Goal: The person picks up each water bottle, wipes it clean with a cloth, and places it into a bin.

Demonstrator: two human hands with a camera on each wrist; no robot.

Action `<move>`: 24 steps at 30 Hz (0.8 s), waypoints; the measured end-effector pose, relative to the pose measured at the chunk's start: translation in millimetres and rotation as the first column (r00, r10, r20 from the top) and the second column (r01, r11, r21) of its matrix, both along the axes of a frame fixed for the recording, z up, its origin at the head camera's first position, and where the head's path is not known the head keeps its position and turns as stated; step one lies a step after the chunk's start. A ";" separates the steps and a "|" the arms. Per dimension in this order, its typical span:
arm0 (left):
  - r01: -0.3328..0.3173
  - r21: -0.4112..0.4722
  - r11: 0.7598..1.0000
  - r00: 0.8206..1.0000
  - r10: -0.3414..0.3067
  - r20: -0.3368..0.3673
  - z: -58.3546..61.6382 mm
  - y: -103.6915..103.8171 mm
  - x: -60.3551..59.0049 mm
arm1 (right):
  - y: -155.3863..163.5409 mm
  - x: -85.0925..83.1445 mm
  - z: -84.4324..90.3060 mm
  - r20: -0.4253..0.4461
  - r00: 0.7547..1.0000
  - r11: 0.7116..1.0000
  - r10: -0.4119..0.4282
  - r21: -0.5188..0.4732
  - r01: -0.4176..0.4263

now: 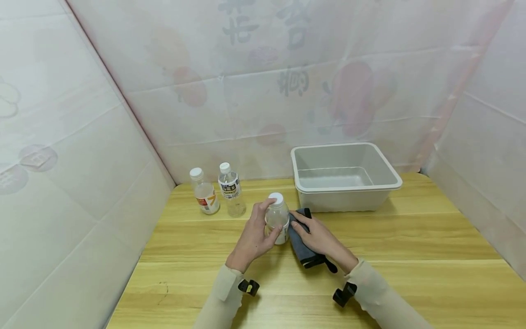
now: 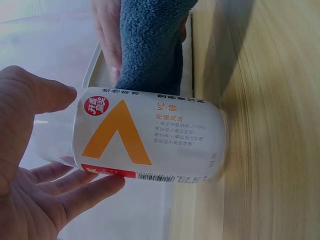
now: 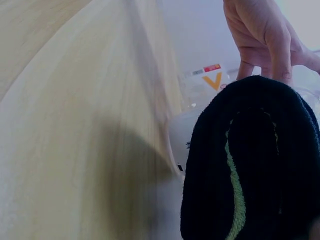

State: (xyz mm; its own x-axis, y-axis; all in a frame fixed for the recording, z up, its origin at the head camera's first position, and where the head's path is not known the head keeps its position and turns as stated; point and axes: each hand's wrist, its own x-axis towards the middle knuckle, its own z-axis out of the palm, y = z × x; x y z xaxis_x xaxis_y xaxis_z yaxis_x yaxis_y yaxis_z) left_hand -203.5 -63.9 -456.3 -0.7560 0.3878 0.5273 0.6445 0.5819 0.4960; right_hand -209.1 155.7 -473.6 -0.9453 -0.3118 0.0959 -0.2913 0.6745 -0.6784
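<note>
A clear plastic bottle (image 1: 279, 213) with a white cap and a white wrap label stands upright on the wooden table. My left hand (image 1: 255, 234) curls around it, one finger up by the cap and the thumb over the label. Seen from the left wrist, the bottle's label (image 2: 165, 135) carries an orange chevron and a red strip. A folded blue-grey towel (image 1: 301, 244) with black edging is held in my right hand (image 1: 317, 236), right against the bottle's right side. In the right wrist view the towel (image 3: 260, 170) covers much of the bottle.
Two more capped bottles stand at the back left: one with a red and orange label (image 1: 207, 201), the other slimmer (image 1: 232, 192). A grey plastic bin (image 1: 345, 198) sits at the back right, beyond my right hand. Fabric walls (image 1: 246, 114) enclose the table (image 1: 197, 274).
</note>
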 end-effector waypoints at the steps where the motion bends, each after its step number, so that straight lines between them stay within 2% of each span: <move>1: -0.001 0.000 1.000 1.000 0.001 -0.003 0.0 0.0 0.0 | -0.2 0.0 -0.1 0.006 1.000 1.000 0.001 0.002 -0.001; 15: -0.004 -0.007 1.000 1.000 0.004 0.007 0.5 -0.6 -0.8 | 0.1 -1.0 -6.2 0.078 0.997 0.999 0.010 0.052 -0.014; 24: 0.003 -0.017 1.000 1.000 -0.003 0.018 2.1 -0.8 -0.6 | 1.0 -2.4 -11.7 0.083 0.996 0.998 0.012 0.056 -0.016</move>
State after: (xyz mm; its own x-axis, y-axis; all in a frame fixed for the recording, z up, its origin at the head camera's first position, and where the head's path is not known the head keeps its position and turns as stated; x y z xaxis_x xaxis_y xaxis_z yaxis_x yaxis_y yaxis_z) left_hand -204.1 -64.7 -454.2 -0.7640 0.3989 0.5072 0.6375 0.5882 0.4976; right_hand -211.5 156.6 -485.3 -0.9448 -0.3278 -0.0008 -0.2454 0.7090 -0.6611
